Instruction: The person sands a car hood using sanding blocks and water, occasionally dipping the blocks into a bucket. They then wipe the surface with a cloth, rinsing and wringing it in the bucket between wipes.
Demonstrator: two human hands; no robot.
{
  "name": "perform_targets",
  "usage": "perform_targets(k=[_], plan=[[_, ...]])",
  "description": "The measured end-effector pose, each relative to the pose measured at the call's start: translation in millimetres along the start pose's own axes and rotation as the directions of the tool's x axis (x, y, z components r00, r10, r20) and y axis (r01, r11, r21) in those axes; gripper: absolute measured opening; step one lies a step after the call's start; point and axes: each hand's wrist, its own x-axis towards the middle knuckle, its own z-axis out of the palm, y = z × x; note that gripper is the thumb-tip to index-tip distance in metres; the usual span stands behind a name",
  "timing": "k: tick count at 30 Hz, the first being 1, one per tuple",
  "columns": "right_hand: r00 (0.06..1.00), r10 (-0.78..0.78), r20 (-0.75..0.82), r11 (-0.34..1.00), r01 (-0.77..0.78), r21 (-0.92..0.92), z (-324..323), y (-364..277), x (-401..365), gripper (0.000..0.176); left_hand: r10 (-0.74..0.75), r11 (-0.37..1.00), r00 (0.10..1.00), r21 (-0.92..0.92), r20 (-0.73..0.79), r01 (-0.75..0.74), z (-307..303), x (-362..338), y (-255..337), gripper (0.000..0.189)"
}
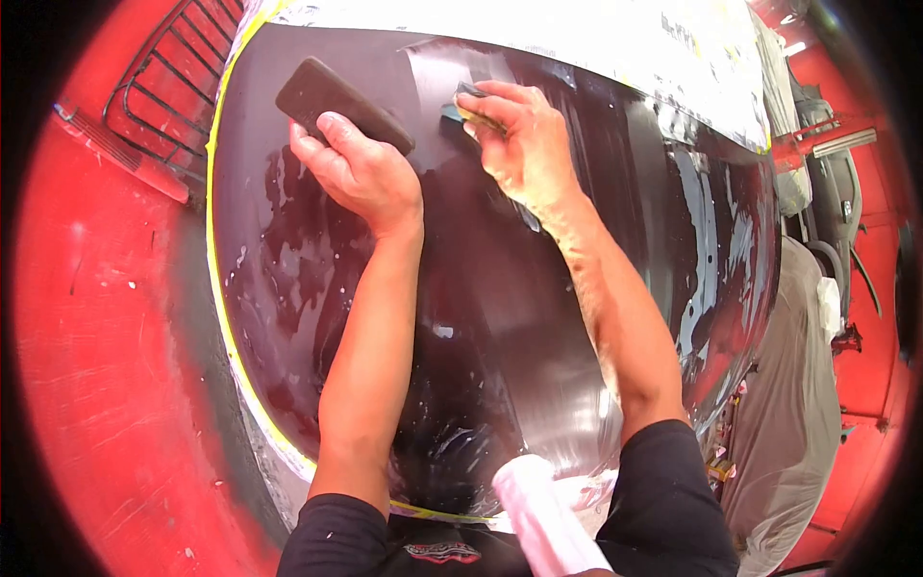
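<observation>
My left hand (356, 168) is closed around the lower side of a dark brown sanding block (336, 101), holding it over a car panel. My right hand (529, 139) pinches a small thin pad (471, 111) with grey, yellow and bluish edges; its exact kind is hard to make out. That pad lies against the glossy dark maroon car panel (481, 317), near its far edge. Wet patches and drips spread over the panel, with a paler, smoother band running down from my right hand.
Yellow masking tape (213, 202) lines the panel's left edge. White masking sheet (596, 43) covers the far side. A black metal rack (173, 82) stands at left on the red floor (96, 365). At right hangs a grey cover (784, 385). A whitish cloth-like roll (543, 519) is close below me.
</observation>
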Motion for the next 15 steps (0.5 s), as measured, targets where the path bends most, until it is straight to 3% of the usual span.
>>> perform_targets(k=[2, 4, 5, 8, 10, 12, 14, 15], plan=[[0.997, -0.006, -0.073, 1.0, 0.008, 0.027, -5.0, -1.5, -19.9, 0.045, 0.014, 0.998, 1.0, -0.056, 0.017, -0.013, -2.1, 0.5, -0.7, 0.048], [0.994, 0.096, -0.042, 0.988, -0.09, 0.129, -28.6, -25.3, -68.8, 0.048, -0.052, 0.999, 0.999, -0.015, 0.004, 0.052, 1.1, 0.9, 1.5, 0.047], [0.997, 0.078, -0.013, 0.997, -0.078, -0.01, -35.6, -35.7, -85.4, 0.051, -0.06, 0.998, 0.998, -0.018, 0.003, 0.06, 1.8, 2.2, 0.5, 0.047], [0.994, 0.091, -0.067, 0.994, -0.087, 0.063, -15.7, -23.8, -46.1, 0.042, -0.012, 1.0, 1.0, 0.025, 0.003, 0.012, 0.9, 0.7, -0.1, 0.048], [0.991, -0.056, -0.123, 0.998, 0.057, 0.005, 1.7, -3.8, -8.5, 0.036, -0.036, 0.999, 0.999, 0.011, 0.006, 0.036, -0.6, -1.1, 4.0, 0.048], [0.978, -0.087, -0.189, 0.996, 0.086, -0.015, -4.2, -8.5, -26.2, 0.035, -0.057, 0.998, 0.998, -0.003, 0.028, 0.057, -2.4, -0.3, 3.3, 0.048], [0.991, 0.12, -0.054, 0.985, -0.126, -0.118, -30.0, -43.6, -67.5, 0.037, -0.045, 0.994, 0.999, 0.099, -0.004, 0.045, 0.6, 1.6, 0.0, 0.049], [0.989, 0.123, -0.086, 0.99, -0.128, -0.059, -29.3, -47.1, -91.0, 0.038, -0.048, 0.994, 0.999, 0.095, -0.005, 0.048, 1.0, 3.2, 1.0, 0.049]])
